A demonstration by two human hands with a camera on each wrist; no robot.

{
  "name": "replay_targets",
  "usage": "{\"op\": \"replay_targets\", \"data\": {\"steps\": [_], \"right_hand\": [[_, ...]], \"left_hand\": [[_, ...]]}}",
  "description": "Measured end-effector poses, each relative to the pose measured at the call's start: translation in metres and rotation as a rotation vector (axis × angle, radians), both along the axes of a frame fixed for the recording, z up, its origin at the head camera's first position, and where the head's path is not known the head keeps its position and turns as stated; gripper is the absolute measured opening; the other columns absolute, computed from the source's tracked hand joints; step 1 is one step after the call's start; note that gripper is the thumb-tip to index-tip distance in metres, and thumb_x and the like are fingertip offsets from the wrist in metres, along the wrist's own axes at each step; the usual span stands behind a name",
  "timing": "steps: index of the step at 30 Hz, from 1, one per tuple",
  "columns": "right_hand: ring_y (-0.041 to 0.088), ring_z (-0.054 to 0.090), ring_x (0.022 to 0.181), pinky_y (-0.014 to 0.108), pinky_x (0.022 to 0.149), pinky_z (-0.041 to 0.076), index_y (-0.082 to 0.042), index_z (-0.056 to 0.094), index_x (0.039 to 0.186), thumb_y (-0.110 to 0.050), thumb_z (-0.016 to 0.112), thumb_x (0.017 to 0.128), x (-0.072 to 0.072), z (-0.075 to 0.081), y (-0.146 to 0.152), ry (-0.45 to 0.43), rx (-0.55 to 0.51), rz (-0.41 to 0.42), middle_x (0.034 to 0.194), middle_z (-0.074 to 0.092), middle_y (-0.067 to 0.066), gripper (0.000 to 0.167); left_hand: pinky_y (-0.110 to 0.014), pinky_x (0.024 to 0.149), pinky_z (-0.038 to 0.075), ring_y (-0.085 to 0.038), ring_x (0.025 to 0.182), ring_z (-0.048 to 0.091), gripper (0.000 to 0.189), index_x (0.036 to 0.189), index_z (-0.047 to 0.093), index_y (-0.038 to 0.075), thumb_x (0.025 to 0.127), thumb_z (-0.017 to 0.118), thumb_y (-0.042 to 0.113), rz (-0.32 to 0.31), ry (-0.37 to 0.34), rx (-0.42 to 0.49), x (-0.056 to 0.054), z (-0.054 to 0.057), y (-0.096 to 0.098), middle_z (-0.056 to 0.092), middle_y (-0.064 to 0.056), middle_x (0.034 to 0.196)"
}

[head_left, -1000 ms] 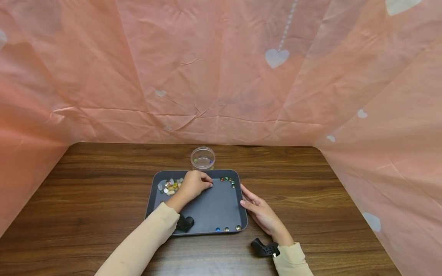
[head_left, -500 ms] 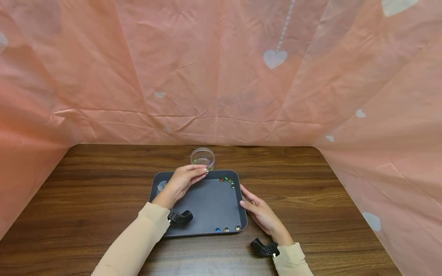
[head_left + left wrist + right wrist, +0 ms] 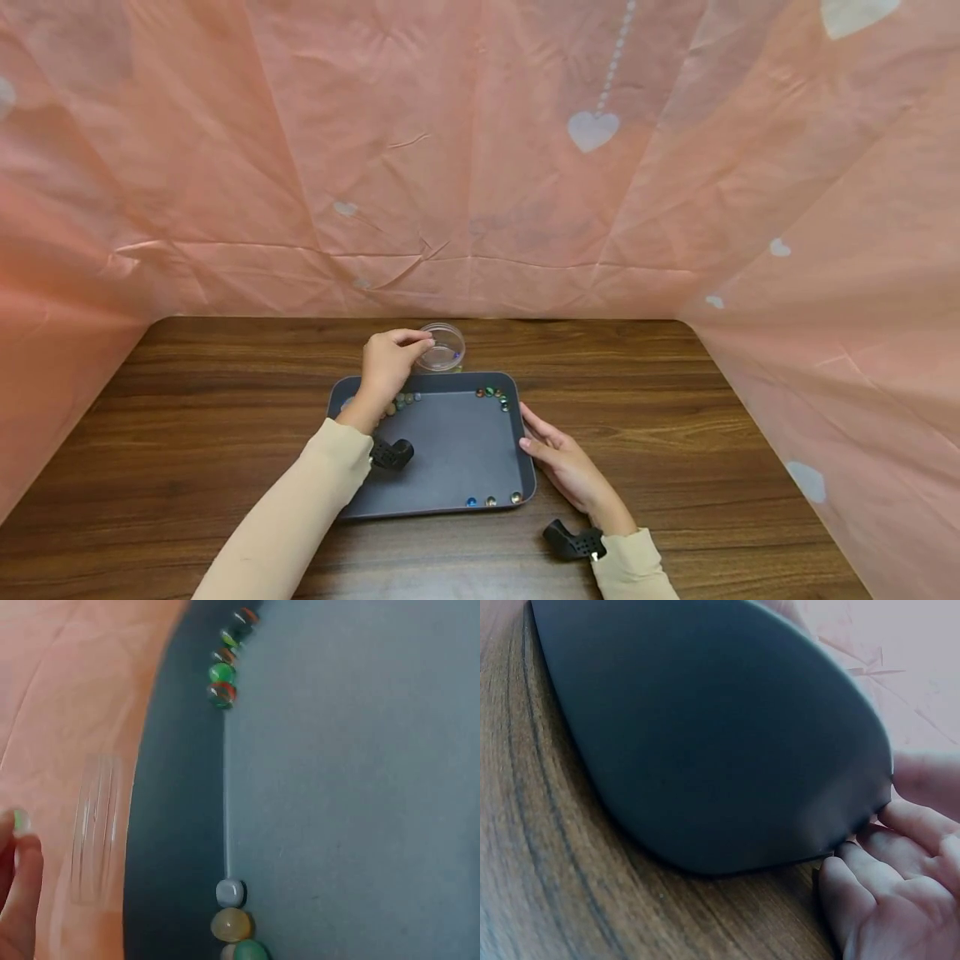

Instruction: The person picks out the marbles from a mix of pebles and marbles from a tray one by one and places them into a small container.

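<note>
My left hand [image 3: 386, 367] is at the left rim of a round clear plastic container [image 3: 450, 343] behind the tray. Between thumb and finger it pinches a small clear marble with green in it [image 3: 22, 820]. A little blue shows inside the container. My right hand [image 3: 573, 475] grips the right side of the grey tray [image 3: 450, 450], thumb at the rim and fingers against the outer wall. Glass marbles [image 3: 490, 391] line the tray's back right corner. Smooth stones [image 3: 401, 402] lie at its back left, partly hidden by my left arm.
Along the tray's front edge sit a blue marble [image 3: 471, 502] and two clear ones [image 3: 491, 502]. Brown wooden table [image 3: 675, 433] surrounds the tray. A pink cloth with hearts [image 3: 465, 167] hangs behind and at both sides.
From inside the tray, my left hand has lifted away and moved back and left to the container, with a marble pinched. My right hand keeps its place on the tray.
</note>
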State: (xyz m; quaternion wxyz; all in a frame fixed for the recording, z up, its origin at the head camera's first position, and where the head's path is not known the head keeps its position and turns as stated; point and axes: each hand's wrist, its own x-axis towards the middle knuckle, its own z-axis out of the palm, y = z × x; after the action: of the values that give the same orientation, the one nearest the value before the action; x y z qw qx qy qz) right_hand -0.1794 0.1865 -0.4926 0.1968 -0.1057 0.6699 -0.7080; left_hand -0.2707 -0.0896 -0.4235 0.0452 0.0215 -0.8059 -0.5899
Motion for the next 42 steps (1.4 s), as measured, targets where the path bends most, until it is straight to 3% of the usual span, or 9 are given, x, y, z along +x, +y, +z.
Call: {"op": "replay_targets", "data": {"steps": [2,5,11,18,23,26,29,35,42], "right_hand": [[0.029,0.01,0.151,0.007,0.103,0.034,0.0,0.015,0.157,-0.012,0.051,0.102,0.0,0.0,0.0,-0.001,0.002,-0.001,0.165,0.011,0.016,0.067],[0.029,0.011,0.151,0.007,0.103,0.034,0.0,0.015,0.157,-0.012,0.051,0.102,0.0,0.001,0.0,0.002,0.011,-0.003,0.165,0.011,0.016,0.067],[0.027,0.012,0.151,0.008,0.104,0.035,-0.001,0.015,0.158,-0.013,0.053,0.102,0.0,0.0,0.0,-0.008,0.001,-0.004,0.165,0.013,0.015,0.068],[0.027,0.011,0.151,0.008,0.104,0.035,0.0,0.014,0.158,-0.01,0.05,0.103,0.001,-0.001,0.0,0.002,-0.023,0.006,0.165,0.012,0.016,0.066],[0.027,0.011,0.151,0.008,0.104,0.034,0.0,0.014,0.158,-0.011,0.05,0.103,0.001,-0.001,0.0,0.0,-0.021,0.009,0.165,0.011,0.016,0.067],[0.027,0.011,0.15,0.008,0.104,0.035,0.001,0.015,0.157,-0.011,0.051,0.102,0.0,0.0,0.0,-0.001,-0.009,-0.001,0.165,0.011,0.016,0.067],[0.028,0.011,0.151,0.008,0.104,0.035,0.001,0.015,0.157,-0.011,0.051,0.102,0.0,0.001,0.0,-0.008,-0.007,-0.008,0.165,0.011,0.015,0.067],[0.026,0.011,0.151,0.008,0.104,0.034,0.0,0.014,0.158,-0.011,0.05,0.103,0.002,0.002,0.0,-0.023,-0.01,-0.004,0.166,0.01,0.014,0.066],[0.026,0.01,0.152,0.008,0.104,0.035,-0.001,0.014,0.158,-0.011,0.049,0.103,0.003,0.001,0.001,-0.022,-0.011,0.003,0.166,0.01,0.014,0.065]], "left_hand": [[-0.023,0.057,0.042,-0.015,0.067,0.057,0.019,0.102,0.079,0.007,0.089,0.075,0.02,0.012,0.097,-0.181,-0.001,0.002,0.003,0.077,-0.011,0.097],[-0.024,0.057,0.045,-0.019,0.072,0.064,0.014,0.1,0.079,0.006,0.09,0.073,0.013,-0.02,0.167,-0.337,-0.001,0.002,0.008,0.078,-0.012,0.099],[-0.028,0.062,0.051,-0.022,0.08,0.069,0.013,0.099,0.079,0.005,0.09,0.071,0.009,-0.038,0.191,-0.48,-0.003,0.001,0.011,0.077,-0.013,0.101],[-0.032,0.068,0.056,-0.024,0.09,0.072,0.013,0.1,0.079,0.004,0.09,0.072,0.009,-0.052,0.198,-0.488,-0.004,0.0,0.011,0.077,-0.012,0.101],[-0.028,0.064,0.052,-0.022,0.081,0.07,0.011,0.096,0.08,0.004,0.087,0.074,0.008,-0.036,0.243,-0.383,0.001,0.0,0.019,0.078,-0.011,0.095],[-0.023,0.062,0.049,-0.018,0.075,0.068,0.01,0.093,0.08,0.006,0.086,0.076,0.01,-0.08,0.243,-0.277,0.008,-0.003,0.029,0.078,-0.009,0.091],[-0.022,0.06,0.048,-0.013,0.073,0.066,0.011,0.094,0.081,0.008,0.086,0.077,0.014,-0.159,0.195,-0.234,0.016,-0.012,0.04,0.078,-0.007,0.092],[-0.029,0.068,0.056,-0.016,0.085,0.072,0.013,0.098,0.08,0.009,0.086,0.077,0.013,-0.248,0.128,-0.307,0.023,-0.032,0.056,0.078,-0.006,0.1],[-0.034,0.074,0.058,-0.021,0.09,0.073,0.012,0.097,0.08,0.006,0.086,0.076,0.01,-0.232,0.135,-0.382,0.022,-0.043,0.066,0.078,-0.008,0.098]]}}
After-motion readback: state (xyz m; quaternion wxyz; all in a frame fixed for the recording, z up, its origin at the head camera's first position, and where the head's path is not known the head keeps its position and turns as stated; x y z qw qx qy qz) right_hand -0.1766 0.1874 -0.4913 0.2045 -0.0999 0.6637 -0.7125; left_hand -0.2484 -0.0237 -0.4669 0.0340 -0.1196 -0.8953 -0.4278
